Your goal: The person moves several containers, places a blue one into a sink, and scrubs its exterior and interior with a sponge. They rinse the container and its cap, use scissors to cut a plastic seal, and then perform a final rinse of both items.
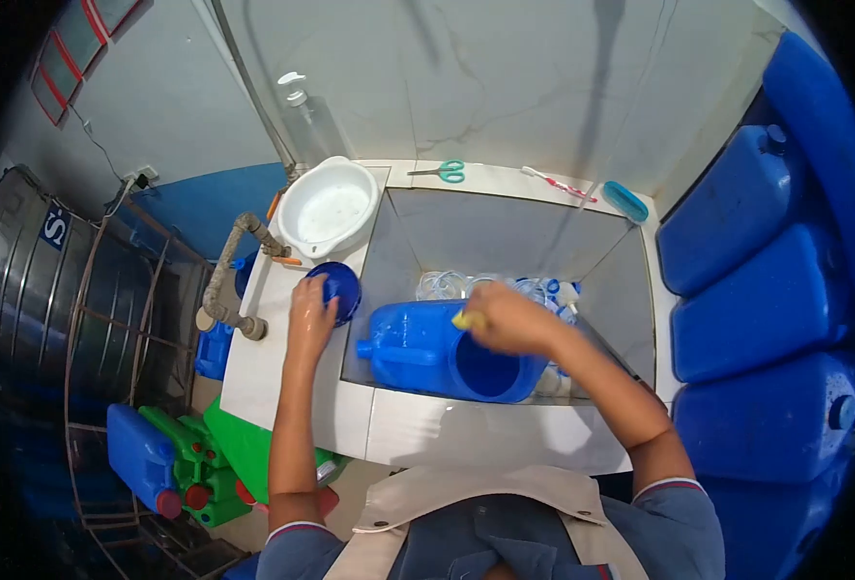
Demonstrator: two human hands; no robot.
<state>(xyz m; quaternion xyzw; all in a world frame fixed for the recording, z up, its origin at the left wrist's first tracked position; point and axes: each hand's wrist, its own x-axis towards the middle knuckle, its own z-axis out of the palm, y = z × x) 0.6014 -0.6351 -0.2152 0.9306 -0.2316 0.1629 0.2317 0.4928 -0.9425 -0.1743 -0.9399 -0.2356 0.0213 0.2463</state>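
Note:
My left hand (311,314) grips the near-left rim of a small round dark-blue tub (346,286) on the white tiled ledge. My right hand (512,321) is closed around a yellow sponge (466,320), with only part of it showing. That hand, slightly blurred, is above a big blue jerrycan (408,348) lying in the tiled basin. A wide round opening is cut in the jerrycan's side, and its spout points left. Behind the jerrycan, several clear and blue plastic pieces (442,284) lie on the basin floor, partly hidden by my right hand.
On the ledge are a white basin (329,205), a pump bottle (309,126), scissors (442,172), a toothbrush (558,184) and a blue brush (625,201). Blue jerrycans (751,309) are stacked at the right. A bent pipe (222,280) rises at the left, near green jerrycans (190,464).

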